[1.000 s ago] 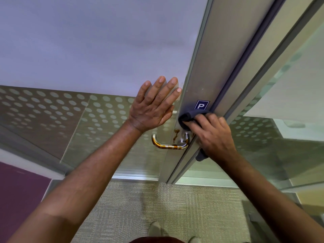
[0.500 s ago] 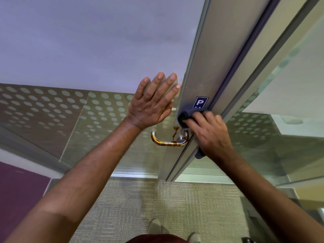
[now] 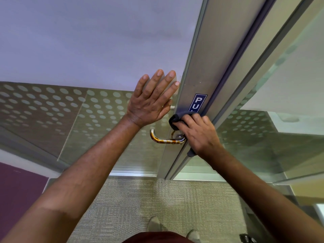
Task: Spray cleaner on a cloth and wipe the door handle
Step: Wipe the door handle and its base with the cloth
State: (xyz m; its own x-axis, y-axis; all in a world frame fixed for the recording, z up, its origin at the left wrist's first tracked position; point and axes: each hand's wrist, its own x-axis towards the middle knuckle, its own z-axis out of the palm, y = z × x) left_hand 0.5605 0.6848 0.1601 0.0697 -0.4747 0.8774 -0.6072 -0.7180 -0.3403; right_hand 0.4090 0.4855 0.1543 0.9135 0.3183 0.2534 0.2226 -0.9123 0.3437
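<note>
A metal lever door handle (image 3: 164,139) with brown smears juts left from the door's aluminium frame (image 3: 198,81). My right hand (image 3: 198,135) grips a dark grey cloth (image 3: 177,119) and presses it on the frame at the handle's base, just below a blue sign (image 3: 197,102). A tail of cloth (image 3: 191,153) shows under that hand. My left hand (image 3: 154,100) lies flat with fingers spread on the dotted glass pane, above the lever. No spray bottle is in view.
Frosted glass with a dot pattern (image 3: 73,116) spans the door and the side panel (image 3: 263,134). Pale carpet (image 3: 157,204) covers the floor, where my shoes (image 3: 154,223) show. A purple panel (image 3: 19,186) sits at lower left.
My right hand and the cloth have slid slightly down the frame, uncovering more of the blue sign. My left hand stays flat on the glass.
</note>
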